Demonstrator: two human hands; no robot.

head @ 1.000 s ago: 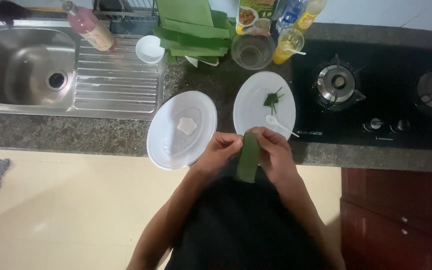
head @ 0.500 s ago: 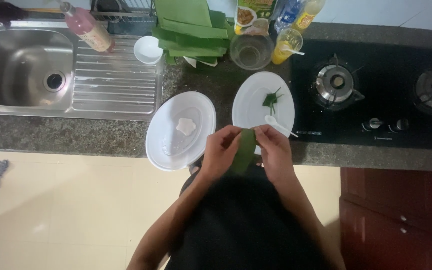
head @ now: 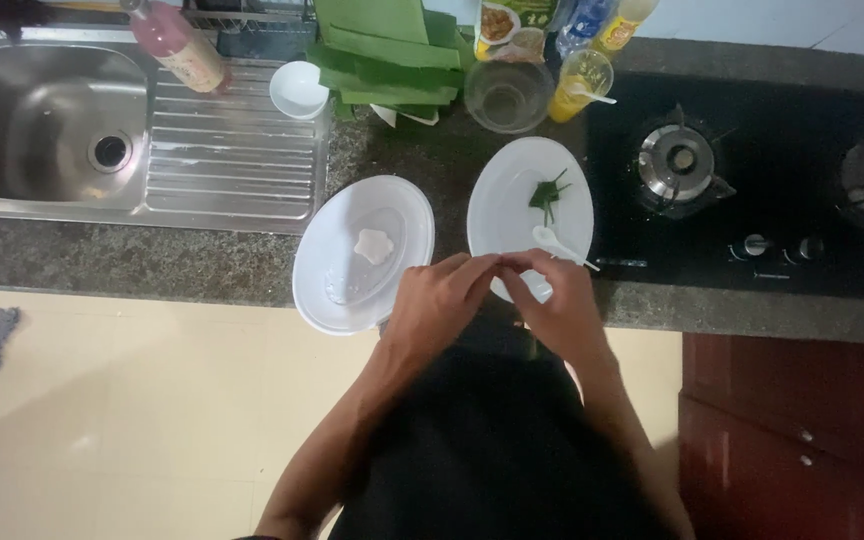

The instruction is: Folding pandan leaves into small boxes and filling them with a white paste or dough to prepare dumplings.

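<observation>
Left hand and right hand together at the table edge, fingertips touching over the near rim of the right plate; fingers curled closed, anything held hidden. White spoon just beyond the fingers; green leaf bits mid-plate; left plate beside, bearing a white lump.

Spoon on plate, right of dish

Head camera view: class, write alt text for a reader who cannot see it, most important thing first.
A person's left hand and right hand meet, fingertips together, at the edge of a dark stone counter, over the near rim of a white plate holding green leaf bits and a white spoon. Beside it sits another white plate bearing a pale lump.
</observation>
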